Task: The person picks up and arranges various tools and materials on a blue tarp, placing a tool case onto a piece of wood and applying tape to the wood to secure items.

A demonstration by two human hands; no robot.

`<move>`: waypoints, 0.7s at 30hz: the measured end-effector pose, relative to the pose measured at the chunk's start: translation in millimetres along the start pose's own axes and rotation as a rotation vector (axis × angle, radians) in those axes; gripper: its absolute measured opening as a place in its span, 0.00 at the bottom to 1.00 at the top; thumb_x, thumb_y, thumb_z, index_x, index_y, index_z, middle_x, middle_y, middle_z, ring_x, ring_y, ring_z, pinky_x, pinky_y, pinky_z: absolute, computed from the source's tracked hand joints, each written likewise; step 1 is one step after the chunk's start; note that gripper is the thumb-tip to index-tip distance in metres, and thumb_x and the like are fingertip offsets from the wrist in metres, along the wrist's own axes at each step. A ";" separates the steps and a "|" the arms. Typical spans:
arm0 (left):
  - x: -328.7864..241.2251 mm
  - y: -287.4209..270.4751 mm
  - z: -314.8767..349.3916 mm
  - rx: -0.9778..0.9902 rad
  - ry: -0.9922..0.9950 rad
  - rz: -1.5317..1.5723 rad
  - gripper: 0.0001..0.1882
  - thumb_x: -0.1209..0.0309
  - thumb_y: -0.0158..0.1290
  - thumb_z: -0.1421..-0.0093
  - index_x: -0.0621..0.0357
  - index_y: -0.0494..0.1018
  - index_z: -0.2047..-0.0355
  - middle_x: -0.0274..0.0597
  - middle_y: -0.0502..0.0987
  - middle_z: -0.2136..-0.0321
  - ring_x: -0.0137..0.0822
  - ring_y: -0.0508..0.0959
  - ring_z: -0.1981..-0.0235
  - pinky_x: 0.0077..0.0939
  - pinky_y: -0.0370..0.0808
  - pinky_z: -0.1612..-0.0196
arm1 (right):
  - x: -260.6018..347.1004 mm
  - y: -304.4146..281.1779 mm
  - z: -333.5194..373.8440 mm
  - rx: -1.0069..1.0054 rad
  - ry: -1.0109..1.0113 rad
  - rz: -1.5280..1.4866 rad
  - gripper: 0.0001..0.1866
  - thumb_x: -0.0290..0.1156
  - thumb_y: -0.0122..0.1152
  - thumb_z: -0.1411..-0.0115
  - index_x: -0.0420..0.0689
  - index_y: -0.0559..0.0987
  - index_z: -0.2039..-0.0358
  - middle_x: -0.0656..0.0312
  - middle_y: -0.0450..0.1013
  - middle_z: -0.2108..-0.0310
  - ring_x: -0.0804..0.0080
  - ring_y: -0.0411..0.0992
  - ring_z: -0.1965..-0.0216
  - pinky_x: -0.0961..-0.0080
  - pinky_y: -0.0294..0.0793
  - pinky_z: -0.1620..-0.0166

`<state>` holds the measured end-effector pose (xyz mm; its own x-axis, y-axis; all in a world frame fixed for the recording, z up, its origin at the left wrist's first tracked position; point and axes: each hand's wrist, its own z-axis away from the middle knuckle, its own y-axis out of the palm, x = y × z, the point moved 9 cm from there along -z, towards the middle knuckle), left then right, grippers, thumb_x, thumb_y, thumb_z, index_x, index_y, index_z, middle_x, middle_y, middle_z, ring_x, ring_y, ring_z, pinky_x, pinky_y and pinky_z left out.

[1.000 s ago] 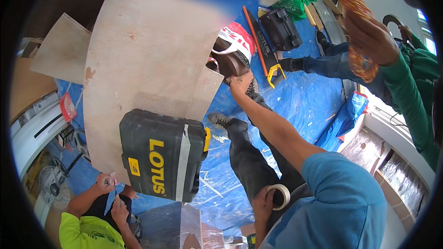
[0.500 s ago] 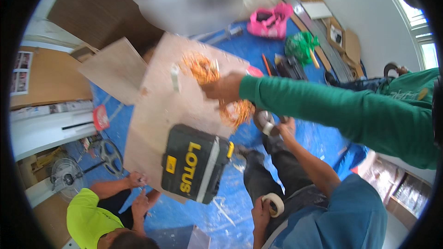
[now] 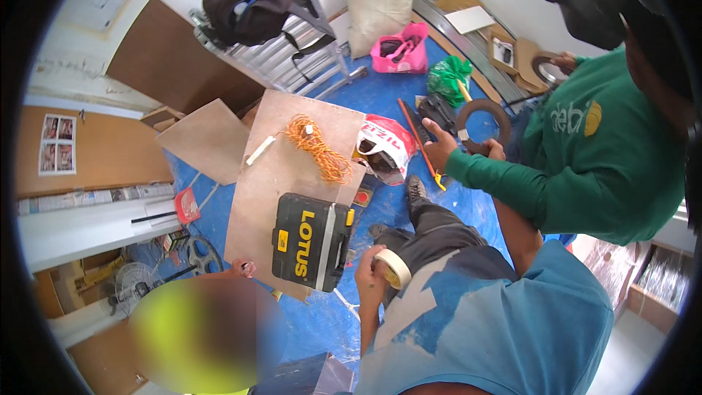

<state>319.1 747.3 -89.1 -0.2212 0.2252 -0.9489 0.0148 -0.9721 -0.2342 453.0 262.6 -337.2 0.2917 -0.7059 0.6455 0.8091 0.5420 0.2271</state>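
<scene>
My left hand [image 3: 371,278] is closed round a cream roll of masking tape [image 3: 396,257], close in front of my blue shirt. My right hand [image 3: 496,151] grips the lower rim of a wide dark brown roll of tape [image 3: 500,118]; a green sleeve covers part of my right forearm. Beside that roll, a co-worker's hand [image 3: 440,145] is held with fingers spread. This co-worker's other hand [image 3: 564,63] holds a second brown roll [image 3: 542,73]. On the plywood board [image 3: 252,205] lie a coiled orange cord [image 3: 318,148] and a black tool case [image 3: 313,241].
A white and red plastic bag [image 3: 387,143] and an orange-handled tool [image 3: 423,148] lie right of the board. Another person's hand [image 3: 243,268] is at its near left edge. A folded ladder [image 3: 322,58] with a backpack [image 3: 248,0] stands behind. Blue sheeting [image 3: 307,329] covers the floor.
The co-worker's green-sleeved arm has drawn back from the orange cord to beside my right hand. The brown roll in my right hand is now farther up and right. The view has shifted.
</scene>
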 end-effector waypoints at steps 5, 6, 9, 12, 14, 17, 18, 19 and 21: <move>-58.3 6.9 -52.7 -0.054 0.280 -0.288 0.14 0.78 0.52 0.36 0.61 0.75 0.50 0.50 0.79 0.56 0.45 0.81 0.63 0.34 0.77 0.57 | 46.5 -22.3 0.7 0.017 0.019 -0.140 0.16 0.45 0.61 0.40 0.46 0.80 0.60 0.57 0.79 0.58 0.61 0.78 0.57 0.54 0.78 0.58; -66.5 5.3 -63.1 -0.054 0.242 -0.263 0.15 0.80 0.52 0.37 0.61 0.75 0.49 0.51 0.79 0.57 0.44 0.81 0.64 0.33 0.77 0.58 | 53.3 -31.3 -1.1 0.018 0.017 -0.156 0.16 0.45 0.61 0.40 0.46 0.80 0.60 0.57 0.79 0.57 0.61 0.78 0.57 0.53 0.78 0.58; -95.9 -13.2 -84.8 -0.135 0.200 -0.300 0.16 0.80 0.54 0.38 0.62 0.74 0.49 0.48 0.78 0.60 0.42 0.79 0.66 0.31 0.76 0.60 | 67.7 -35.9 -4.2 0.033 0.021 -0.217 0.17 0.45 0.61 0.39 0.45 0.81 0.59 0.56 0.79 0.57 0.60 0.78 0.56 0.52 0.78 0.57; -110.7 -26.4 -96.9 -0.233 0.195 -0.252 0.19 0.79 0.60 0.41 0.64 0.75 0.48 0.44 0.79 0.62 0.35 0.78 0.67 0.27 0.75 0.60 | 78.5 -21.0 -17.4 0.072 0.012 -0.310 0.18 0.46 0.60 0.39 0.44 0.81 0.58 0.56 0.79 0.56 0.59 0.78 0.56 0.51 0.78 0.57; -128.0 -28.3 -100.0 -0.253 0.223 -0.273 0.21 0.77 0.63 0.44 0.64 0.75 0.49 0.41 0.78 0.63 0.31 0.77 0.67 0.25 0.74 0.60 | 83.9 -5.7 -26.7 0.107 -0.002 -0.384 0.19 0.47 0.60 0.38 0.44 0.81 0.57 0.56 0.79 0.56 0.59 0.79 0.55 0.50 0.78 0.57; -158.1 -13.5 -106.9 -0.226 0.267 -0.271 0.22 0.76 0.67 0.47 0.63 0.77 0.52 0.38 0.75 0.66 0.30 0.74 0.66 0.24 0.73 0.60 | 105.1 25.3 -44.2 0.182 -0.059 -0.527 0.20 0.47 0.60 0.38 0.43 0.81 0.57 0.55 0.79 0.55 0.58 0.79 0.55 0.49 0.77 0.57; -171.9 -12.3 -104.4 -0.226 0.302 -0.274 0.22 0.76 0.67 0.48 0.63 0.77 0.52 0.38 0.75 0.66 0.31 0.75 0.66 0.24 0.73 0.60 | 112.8 38.8 -46.3 0.213 -0.081 -0.582 0.21 0.48 0.60 0.38 0.43 0.82 0.56 0.55 0.79 0.55 0.57 0.79 0.55 0.49 0.77 0.57; -187.0 -11.3 -101.9 -0.223 0.339 -0.278 0.22 0.77 0.68 0.48 0.63 0.78 0.53 0.38 0.76 0.66 0.31 0.75 0.66 0.24 0.73 0.60 | 119.1 52.6 -47.7 0.249 -0.107 -0.631 0.21 0.48 0.60 0.38 0.43 0.82 0.56 0.55 0.79 0.55 0.57 0.79 0.55 0.49 0.77 0.57; -206.0 -9.6 -92.8 -0.221 0.423 -0.249 0.21 0.78 0.69 0.50 0.63 0.79 0.54 0.38 0.76 0.65 0.32 0.75 0.65 0.25 0.73 0.60 | 124.7 67.6 -42.1 0.304 -0.148 -0.697 0.22 0.48 0.59 0.37 0.42 0.82 0.55 0.55 0.80 0.54 0.56 0.79 0.54 0.48 0.77 0.57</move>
<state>455.0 716.3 89.0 0.1675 0.4987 -0.8504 0.2270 -0.8590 -0.4590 565.6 192.1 -272.1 -0.3219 -0.8731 0.3663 0.5992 0.1117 0.7927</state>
